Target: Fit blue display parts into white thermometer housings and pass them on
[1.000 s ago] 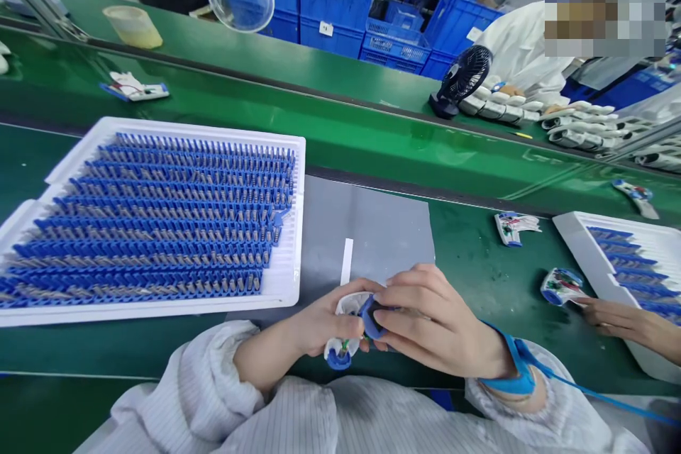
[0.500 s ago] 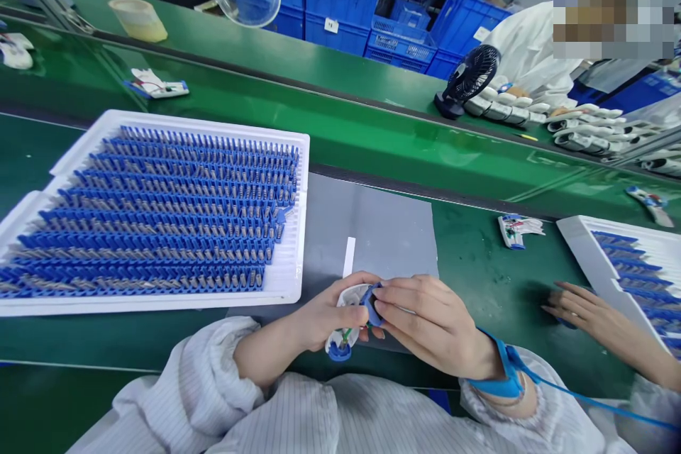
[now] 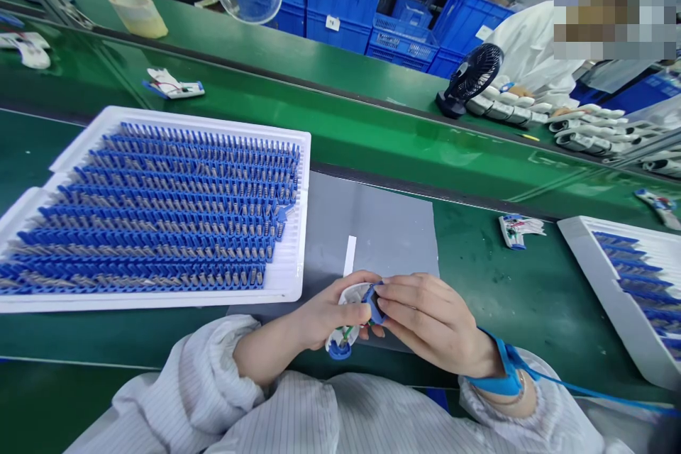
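A small white housing (image 3: 348, 305) with a blue end is held over the near edge of the worktop (image 3: 494, 284), above the near part of a grey mat (image 3: 383, 227); the left hand (image 3: 330, 316) is wrapped around it, its grip pressed on the shell, seemingly so that the open side faces up; the right hand (image 3: 430, 323) pinches a small blue part (image 3: 374, 301) against the housing's top, fingertips closed on it, apparently to seat it there. A blue wrist strap (image 3: 503, 376) with its cord is worn on the right wrist. A white tray (image 3: 298, 227) filled with rows of blue parts lies along the left edge, just beside the mat, within easy reach; a second tray (image 3: 601, 277) lies at the right edge; a loose unit (image 3: 518, 229) rests between them; a small fan (image 3: 468, 78) stands at the far side.
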Demonstrator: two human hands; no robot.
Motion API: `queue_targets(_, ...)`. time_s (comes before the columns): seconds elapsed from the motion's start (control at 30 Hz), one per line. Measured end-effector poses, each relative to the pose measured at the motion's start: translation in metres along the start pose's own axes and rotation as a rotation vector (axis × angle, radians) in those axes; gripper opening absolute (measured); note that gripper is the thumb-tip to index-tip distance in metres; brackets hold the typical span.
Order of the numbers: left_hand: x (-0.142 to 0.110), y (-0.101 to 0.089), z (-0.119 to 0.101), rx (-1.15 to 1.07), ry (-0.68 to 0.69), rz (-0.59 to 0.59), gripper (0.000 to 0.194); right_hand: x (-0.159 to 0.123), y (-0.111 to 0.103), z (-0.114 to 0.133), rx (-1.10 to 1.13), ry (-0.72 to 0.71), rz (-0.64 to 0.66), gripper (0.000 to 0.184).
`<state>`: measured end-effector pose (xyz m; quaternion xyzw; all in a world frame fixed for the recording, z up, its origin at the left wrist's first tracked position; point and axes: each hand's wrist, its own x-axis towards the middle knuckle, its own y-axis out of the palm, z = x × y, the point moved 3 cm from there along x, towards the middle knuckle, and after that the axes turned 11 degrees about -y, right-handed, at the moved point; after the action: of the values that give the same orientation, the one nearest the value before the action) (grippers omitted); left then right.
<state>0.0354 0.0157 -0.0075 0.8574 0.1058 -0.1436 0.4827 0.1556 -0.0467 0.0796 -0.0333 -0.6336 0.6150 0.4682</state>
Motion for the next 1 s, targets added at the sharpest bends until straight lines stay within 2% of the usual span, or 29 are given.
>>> queue_targets(0.33,0.001,0.001,0.002,0.016,0.022,0.040,0.067,-0.003,-0.002,-0.003,0.101,0.012,-0.025,0.014)
queue_targets(0.5,0.002,0.004,0.002,0.107,-0.003,0.043,0.064,0.003,-0.006,-0.013,0.293,0.138,-0.110,0.012)
queue_targets(0.77,0.004,0.002,0.005,0.140,-0.027,0.028,0.062,0.005,-0.003,-0.014,0.454,0.228,0.030,0.015)
queue_targets(0.9,0.004,0.004,0.007,0.067,0.041,0.084,0.068,0.001,-0.008,-0.006,0.568,0.256,0.012,0.014)
queue_targets(1.0,0.005,0.005,0.008,0.019,0.065,0.088,0.070,-0.004,-0.007,-0.001,0.519,0.226,-0.011,0.014)
